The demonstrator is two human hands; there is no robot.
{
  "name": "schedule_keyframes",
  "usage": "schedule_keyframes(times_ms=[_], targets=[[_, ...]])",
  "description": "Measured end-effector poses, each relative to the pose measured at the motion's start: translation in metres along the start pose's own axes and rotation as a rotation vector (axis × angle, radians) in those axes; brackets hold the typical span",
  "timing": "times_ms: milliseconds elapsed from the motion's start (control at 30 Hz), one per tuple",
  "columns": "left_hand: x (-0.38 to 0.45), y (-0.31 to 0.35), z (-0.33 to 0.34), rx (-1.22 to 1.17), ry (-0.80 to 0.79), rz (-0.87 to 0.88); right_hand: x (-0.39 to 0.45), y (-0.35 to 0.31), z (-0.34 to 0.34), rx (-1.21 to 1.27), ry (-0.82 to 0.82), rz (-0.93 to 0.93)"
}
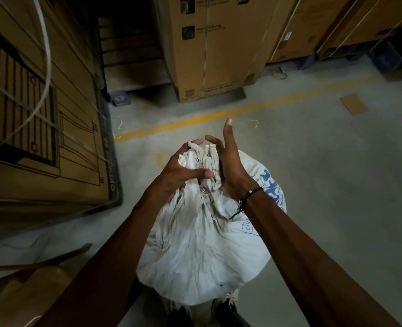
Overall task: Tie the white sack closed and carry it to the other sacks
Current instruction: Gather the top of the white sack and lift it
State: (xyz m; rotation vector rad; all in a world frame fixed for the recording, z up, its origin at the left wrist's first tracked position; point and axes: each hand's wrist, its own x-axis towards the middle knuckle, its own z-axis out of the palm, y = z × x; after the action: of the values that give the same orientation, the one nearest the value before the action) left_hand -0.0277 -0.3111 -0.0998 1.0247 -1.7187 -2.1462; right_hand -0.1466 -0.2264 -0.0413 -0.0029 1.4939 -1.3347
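Note:
A full white sack with blue print stands on the concrete floor right in front of me, its mouth gathered into a bunch at the top. My left hand grips the left side of that bunched fabric, fingers and thumb curled round it. My right hand presses against the right side of the bunch with one finger pointing straight up and the others bent over the top. A metal eyelet shows in the fabric below the hands. No tie string is visible in either hand.
A tall cardboard box with strapping stands close on the left. Another large carton stands ahead, with more along the back right. A yellow floor line runs across the floor. A cardboard scrap lies at right.

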Motion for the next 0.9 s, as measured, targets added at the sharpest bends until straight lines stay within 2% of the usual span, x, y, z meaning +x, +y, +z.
schedule_keyframes(times_ms=[133,367,500,600,633,667,767,900], targets=[[0.006,-0.005,0.002,0.154,0.072,0.074,0.005,-0.002,0.003,0.027,-0.017,0.013],[0.010,-0.002,0.010,0.136,0.228,0.162,0.007,-0.013,0.009,-0.011,0.021,-0.023],[0.009,0.003,0.018,0.140,0.347,0.155,0.005,-0.007,0.012,0.066,0.162,-0.141],[0.007,0.007,0.020,0.125,0.405,0.145,-0.008,0.018,-0.002,-0.177,0.408,-0.394],[0.007,0.009,0.020,0.116,0.433,0.139,-0.016,0.032,-0.008,-0.247,0.445,-0.472],[0.007,0.012,0.020,0.109,0.467,0.121,-0.026,0.046,-0.011,-0.313,0.417,-0.509],[0.006,0.019,0.017,0.094,0.513,0.041,-0.049,0.086,-0.006,-0.606,0.187,-0.521],[0.000,0.028,0.006,0.089,0.365,-0.096,-0.031,0.099,0.017,-0.741,0.263,-0.503]])
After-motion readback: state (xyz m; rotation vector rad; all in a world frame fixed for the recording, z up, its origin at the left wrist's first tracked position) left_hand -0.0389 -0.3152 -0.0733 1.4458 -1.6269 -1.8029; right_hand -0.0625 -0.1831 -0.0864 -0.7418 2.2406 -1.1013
